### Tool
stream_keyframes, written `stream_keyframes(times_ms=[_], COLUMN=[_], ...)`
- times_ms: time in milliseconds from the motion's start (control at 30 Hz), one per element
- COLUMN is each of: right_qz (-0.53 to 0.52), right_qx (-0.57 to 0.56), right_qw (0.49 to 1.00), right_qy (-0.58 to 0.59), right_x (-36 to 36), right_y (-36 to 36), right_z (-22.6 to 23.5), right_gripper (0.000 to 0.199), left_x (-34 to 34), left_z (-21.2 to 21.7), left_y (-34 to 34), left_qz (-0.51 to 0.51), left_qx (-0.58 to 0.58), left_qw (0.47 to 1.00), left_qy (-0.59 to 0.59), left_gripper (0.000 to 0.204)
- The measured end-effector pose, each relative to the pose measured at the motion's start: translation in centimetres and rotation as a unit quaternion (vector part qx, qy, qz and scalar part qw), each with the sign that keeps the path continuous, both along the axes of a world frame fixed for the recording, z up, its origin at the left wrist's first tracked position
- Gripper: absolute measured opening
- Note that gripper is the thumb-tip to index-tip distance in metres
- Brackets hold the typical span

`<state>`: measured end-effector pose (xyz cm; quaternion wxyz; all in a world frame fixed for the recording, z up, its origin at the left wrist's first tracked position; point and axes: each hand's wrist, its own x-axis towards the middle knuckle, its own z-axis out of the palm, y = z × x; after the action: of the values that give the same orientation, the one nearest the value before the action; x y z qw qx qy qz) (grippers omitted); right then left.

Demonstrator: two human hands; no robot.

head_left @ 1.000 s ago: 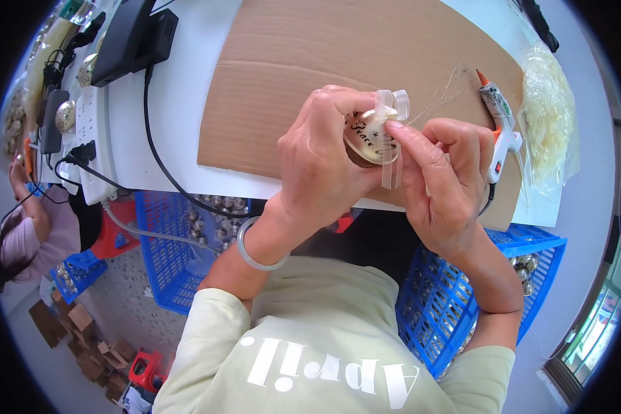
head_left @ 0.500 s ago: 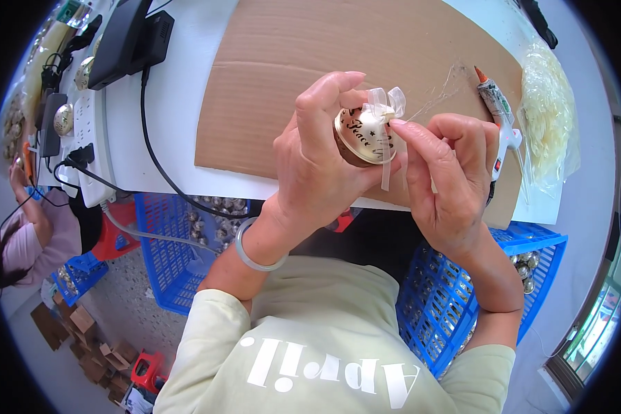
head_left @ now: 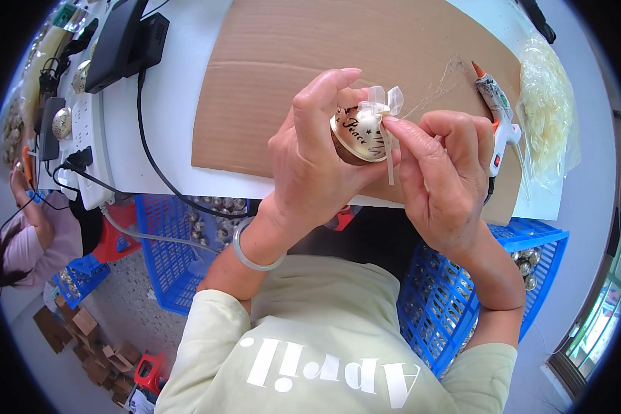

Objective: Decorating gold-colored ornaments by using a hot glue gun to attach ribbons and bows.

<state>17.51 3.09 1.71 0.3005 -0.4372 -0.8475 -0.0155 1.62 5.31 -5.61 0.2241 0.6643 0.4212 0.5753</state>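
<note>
Above the front edge of a cardboard sheet, my left hand is closed around a round gold ornament with dark lettering and a small star. On top of the ornament sits a sheer cream ribbon bow, one tail hanging down its side. My right hand pinches at the base of the bow, thumb and index finger against the ribbon and its other fingers curled. The fingertips partly cover the knot. Thin glue strands trail over the cardboard behind the bow.
On the right lie a white-and-orange glue gun and a plastic bag of cream ribbons. A power strip and black device stand left. Blue baskets hold metallic balls below the table. Another person sits far left.
Both hands and the ornament have shifted slightly left. My right fingertips have moved in closer to the bow's knot, and the hanging ribbon tail looks narrower.
</note>
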Motion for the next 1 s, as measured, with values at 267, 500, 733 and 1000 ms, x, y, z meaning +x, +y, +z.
stream_keyframes(times_ms=[267, 500, 733, 1000], right_qz=[0.008, 0.02, -0.14, -0.498], right_qx=[0.052, 0.064, 0.059, 0.065], right_qw=[0.997, 0.994, 0.978, 0.786], right_qy=[0.06, 0.083, 0.142, 0.359], right_x=[1.1, 1.6, 11.7, 34.3], right_y=[-1.1, -1.7, -6.0, -16.7], right_z=[2.9, 4.5, 6.8, -0.2], right_gripper=[0.037, 0.038, 0.027, 0.024], left_x=[-0.4, -1.5, -3.2, -8.8], left_z=[2.1, 4.0, 5.0, -4.6], left_y=[-1.0, -3.7, -8.8, -18.0], left_qz=[-0.011, -0.009, 0.031, 0.132], left_qx=[0.042, 0.042, 0.001, -0.182], left_qw=[0.999, 0.999, 0.971, 0.974], left_qy=[0.006, 0.012, 0.236, 0.041], left_gripper=[0.097, 0.109, 0.096, 0.073])
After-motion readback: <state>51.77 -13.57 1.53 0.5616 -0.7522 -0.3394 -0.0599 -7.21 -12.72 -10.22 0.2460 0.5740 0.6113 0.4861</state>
